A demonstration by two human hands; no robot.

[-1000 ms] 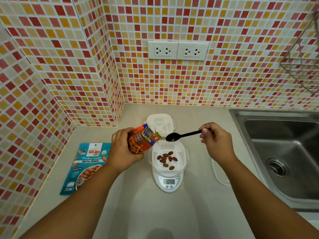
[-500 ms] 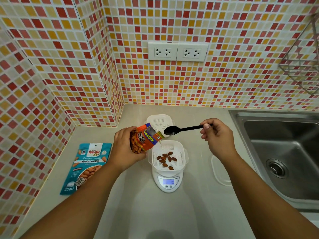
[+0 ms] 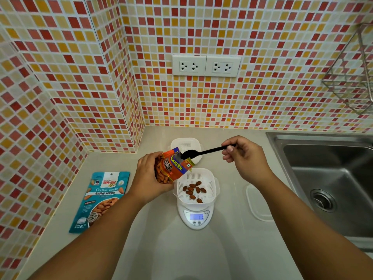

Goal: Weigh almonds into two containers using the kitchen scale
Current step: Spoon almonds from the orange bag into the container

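A white kitchen scale [image 3: 196, 218] with a lit display carries a white slotted container [image 3: 210, 179] holding several almonds [image 3: 193, 190]. My left hand [image 3: 148, 174] grips an orange packet of salted almonds [image 3: 171, 166], tilted with its open mouth to the right, above the container's left edge. My right hand [image 3: 245, 157] holds a black spoon [image 3: 201, 152] by its handle; the spoon's bowl sits at the packet's mouth. A second white slotted container [image 3: 186, 144] stands behind, partly hidden by the packet and spoon.
A blue pouch of roasted almonds [image 3: 101, 199] lies flat on the counter at the left. A clear lid [image 3: 257, 203] lies right of the scale. The steel sink [image 3: 331, 182] fills the right side. Tiled walls close the left and back; a wire rack [image 3: 351, 77] hangs upper right.
My right hand has carried the spoon up and left, from above the container to the packet's mouth. The scale's display has lit up. My left hand holds the packet nearly still.
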